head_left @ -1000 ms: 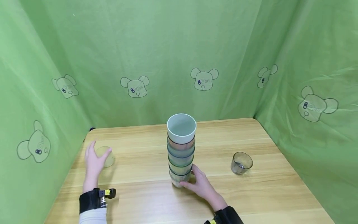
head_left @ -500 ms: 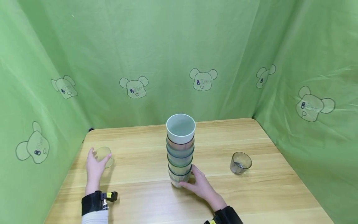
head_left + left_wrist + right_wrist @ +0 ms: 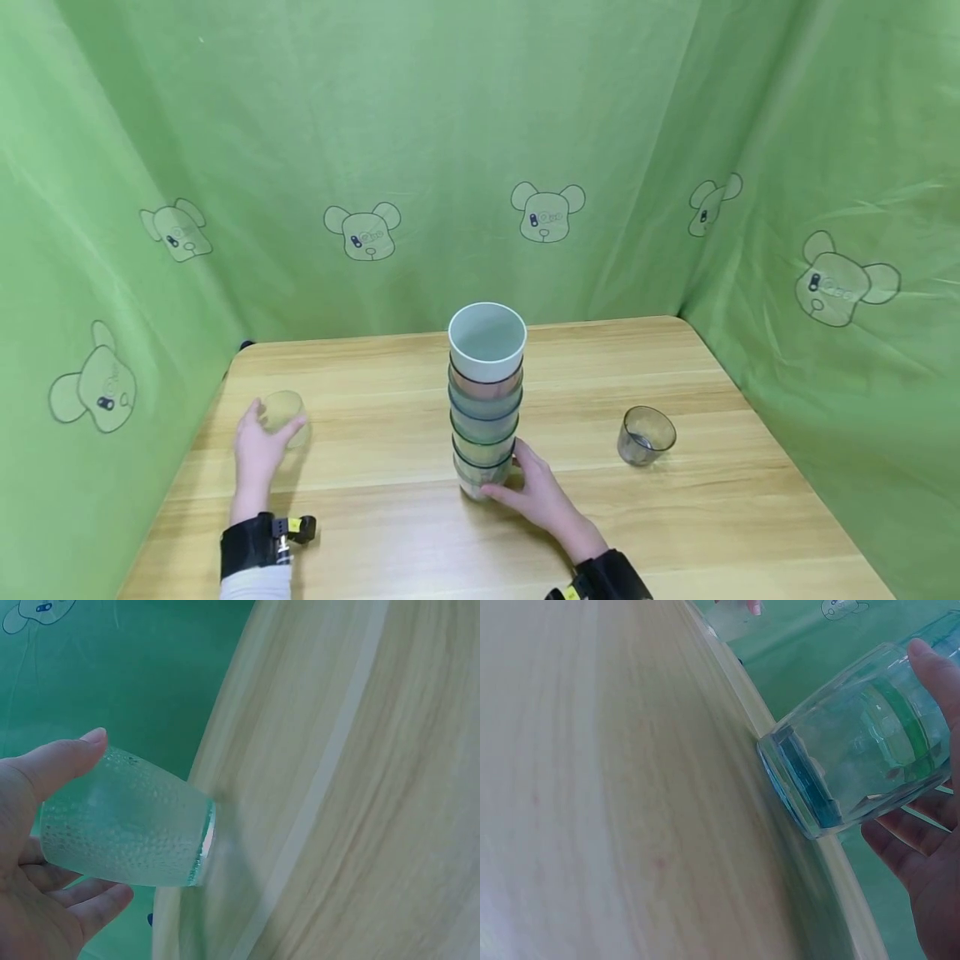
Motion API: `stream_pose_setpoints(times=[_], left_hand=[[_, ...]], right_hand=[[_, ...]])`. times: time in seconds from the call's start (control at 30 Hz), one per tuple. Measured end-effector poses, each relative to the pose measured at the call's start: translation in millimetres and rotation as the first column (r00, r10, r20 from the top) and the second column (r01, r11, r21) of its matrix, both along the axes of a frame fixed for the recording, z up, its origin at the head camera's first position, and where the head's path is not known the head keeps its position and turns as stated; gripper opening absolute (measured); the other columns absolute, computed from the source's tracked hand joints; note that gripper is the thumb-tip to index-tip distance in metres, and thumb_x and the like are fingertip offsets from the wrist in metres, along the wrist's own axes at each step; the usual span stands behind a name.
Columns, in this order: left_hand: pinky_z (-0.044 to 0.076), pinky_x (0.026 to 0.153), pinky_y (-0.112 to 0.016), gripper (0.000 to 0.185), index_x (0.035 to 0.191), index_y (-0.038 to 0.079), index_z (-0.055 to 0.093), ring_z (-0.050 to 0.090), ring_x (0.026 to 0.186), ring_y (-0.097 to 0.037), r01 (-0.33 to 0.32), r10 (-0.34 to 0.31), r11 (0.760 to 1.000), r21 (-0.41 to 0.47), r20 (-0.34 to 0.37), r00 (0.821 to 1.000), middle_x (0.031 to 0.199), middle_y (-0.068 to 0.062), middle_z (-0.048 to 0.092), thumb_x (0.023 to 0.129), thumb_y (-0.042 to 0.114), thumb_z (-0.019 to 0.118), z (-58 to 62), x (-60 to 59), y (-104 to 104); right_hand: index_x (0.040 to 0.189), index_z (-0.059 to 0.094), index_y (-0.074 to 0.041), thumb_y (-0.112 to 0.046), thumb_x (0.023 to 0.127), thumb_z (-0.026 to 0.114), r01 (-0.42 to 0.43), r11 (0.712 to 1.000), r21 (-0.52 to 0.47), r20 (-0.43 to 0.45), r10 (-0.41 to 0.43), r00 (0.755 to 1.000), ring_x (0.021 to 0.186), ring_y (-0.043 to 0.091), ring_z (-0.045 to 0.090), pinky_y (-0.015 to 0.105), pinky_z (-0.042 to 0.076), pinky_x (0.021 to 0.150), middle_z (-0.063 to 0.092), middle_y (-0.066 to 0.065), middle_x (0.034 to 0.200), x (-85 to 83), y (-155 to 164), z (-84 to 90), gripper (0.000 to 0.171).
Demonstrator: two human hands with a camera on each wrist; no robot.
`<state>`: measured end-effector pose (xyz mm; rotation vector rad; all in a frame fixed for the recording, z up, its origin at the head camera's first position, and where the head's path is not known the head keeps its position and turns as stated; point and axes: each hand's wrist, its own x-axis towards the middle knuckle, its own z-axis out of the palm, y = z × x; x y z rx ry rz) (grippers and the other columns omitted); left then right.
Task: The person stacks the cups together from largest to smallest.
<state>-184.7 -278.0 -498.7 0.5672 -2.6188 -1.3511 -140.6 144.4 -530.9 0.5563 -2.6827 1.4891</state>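
On the left of the table, my left hand (image 3: 258, 450) holds a clear yellowish drinking glass (image 3: 291, 408) between thumb and fingers. In the left wrist view that glass (image 3: 127, 825) has a dimpled surface, its base at the tabletop. A tall stack of nested cups (image 3: 486, 425) stands upright mid-table, topped by a pale white-blue cup (image 3: 487, 369). My right hand (image 3: 542, 496) grips the lowest cup of the stack from the right. The right wrist view shows this bottom cup (image 3: 844, 761) as clear glass with a thick base; the thumb lies along its side.
A small smoky-brown glass (image 3: 647, 437) stands upright on the right of the wooden table (image 3: 720, 517). Green curtain (image 3: 450, 125) printed with bear faces hangs behind the table and along both sides.
My left hand has come down slightly toward me and its fingers have closed in around the yellowish glass. The right hand and the stack stay in place.
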Motion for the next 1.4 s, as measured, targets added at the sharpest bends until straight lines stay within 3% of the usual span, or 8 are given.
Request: stream_pose_setpoints(times=[0.2, 0.4, 0.5, 0.63, 0.77, 1.0, 1.23, 1.4], left_hand=[[0.032, 0.114, -0.057, 0.1, 0.154, 0.001, 0.019, 0.036, 0.137, -0.044, -0.025, 0.023, 1.0, -0.016, -0.089, 0.996, 0.152, -0.026, 0.035, 0.082, 0.043, 0.076, 4.0, 3.0, 8], [0.041, 0.106, -0.054, 0.096, 0.153, 0.007, 0.028, 0.044, 0.131, -0.039, -0.025, 0.021, 1.0, -0.017, -0.218, 0.976, 0.149, -0.02, 0.041, 0.081, 0.051, 0.074, 31.7, 5.5, 26], [0.046, 0.101, -0.05, 0.09, 0.15, 0.009, 0.035, 0.047, 0.127, -0.035, -0.031, 0.023, 0.999, -0.02, -0.306, 0.952, 0.145, -0.017, 0.047, 0.081, 0.05, 0.074, 51.5, 6.4, 38], [0.049, 0.093, -0.039, 0.08, 0.146, 0.01, 0.043, 0.051, 0.124, -0.031, -0.033, 0.012, 0.999, -0.038, -0.449, 0.893, 0.141, -0.014, 0.052, 0.081, 0.043, 0.077, 83.5, 7.3, 57], [0.046, 0.086, -0.022, 0.074, 0.142, 0.011, 0.048, 0.055, 0.119, -0.029, -0.006, -0.042, 0.997, -0.075, -0.616, 0.787, 0.14, -0.013, 0.054, 0.079, 0.031, 0.081, 118.8, 7.0, 77], [0.044, 0.077, -0.018, 0.077, 0.133, 0.003, 0.055, 0.061, 0.096, -0.031, 0.038, -0.239, 0.967, -0.253, -0.842, 0.483, 0.117, -0.019, 0.066, 0.078, 0.052, 0.076, 179.8, 3.7, 112], [0.043, 0.075, -0.022, 0.081, 0.125, -0.001, 0.059, 0.061, 0.09, -0.028, 0.051, -0.323, 0.945, -0.322, -0.9, 0.293, 0.107, -0.018, 0.069, 0.079, 0.065, 0.066, 234.5, 11.0, 149], [0.047, 0.079, -0.024, 0.078, 0.12, -0.004, 0.06, 0.063, 0.092, -0.026, 0.122, -0.333, 0.941, -0.316, -0.927, 0.172, 0.104, -0.017, 0.069, 0.08, 0.063, 0.067, 259.8, 15.0, 174]], right_hand=[[0.141, 0.043, -0.007, -0.038, 0.079, 0.08, -0.003, 1.0, -0.004, -0.005, 0.003, 1.0, 0.123, 0.026, 0.057, 0.046, 0.05, 0.102, 0.057, 0.009, 0.137, 0.5, -1, -0.4, 0.078], [0.141, 0.043, -0.006, -0.037, 0.079, 0.08, 0.0, 1.0, -0.008, -0.004, 0.0, 1.0, 0.123, 0.026, 0.058, 0.046, 0.05, 0.102, 0.057, 0.01, 0.137, 0.6, -1, -1.2, 0.079], [0.141, 0.042, -0.005, -0.036, 0.079, 0.08, 0.004, 1.0, -0.007, 0.002, -0.004, 1.0, 0.123, 0.027, 0.058, 0.047, 0.05, 0.102, 0.057, 0.01, 0.137, 1.0, -1, -1.4, 0.079], [0.141, 0.043, -0.005, -0.034, 0.078, 0.081, 0.014, 1.0, -0.006, 0.001, -0.014, 1.0, 0.122, 0.026, 0.058, 0.047, 0.05, 0.102, 0.058, 0.01, 0.136, 1.2, -1, -1.3, 0.079], [0.141, 0.043, -0.005, -0.034, 0.078, 0.081, 0.018, 1.0, -0.007, -0.002, -0.018, 1.0, 0.122, 0.026, 0.059, 0.046, 0.05, 0.102, 0.058, 0.01, 0.135, 0.5, -2, -1.2, 0.079], [0.141, 0.043, -0.007, -0.035, 0.079, 0.08, 0.012, 1.0, 0.009, -0.037, -0.011, 0.999, 0.121, 0.025, 0.059, 0.044, 0.051, 0.101, 0.058, 0.007, 0.135, -0.7, -1, -3.0, 0.078], [0.141, 0.044, -0.008, -0.035, 0.079, 0.08, 0.007, 1.0, -0.002, -0.05, -0.007, 0.999, 0.12, 0.026, 0.059, 0.044, 0.051, 0.101, 0.059, 0.007, 0.134, -0.7, -1, -4.6, 0.077], [0.14, 0.044, -0.008, -0.034, 0.079, 0.08, 0.015, 1.0, -0.004, -0.061, -0.015, 0.998, 0.119, 0.025, 0.06, 0.043, 0.052, 0.1, 0.059, 0.007, 0.134, -1.2, -1, -5.7, 0.076]])
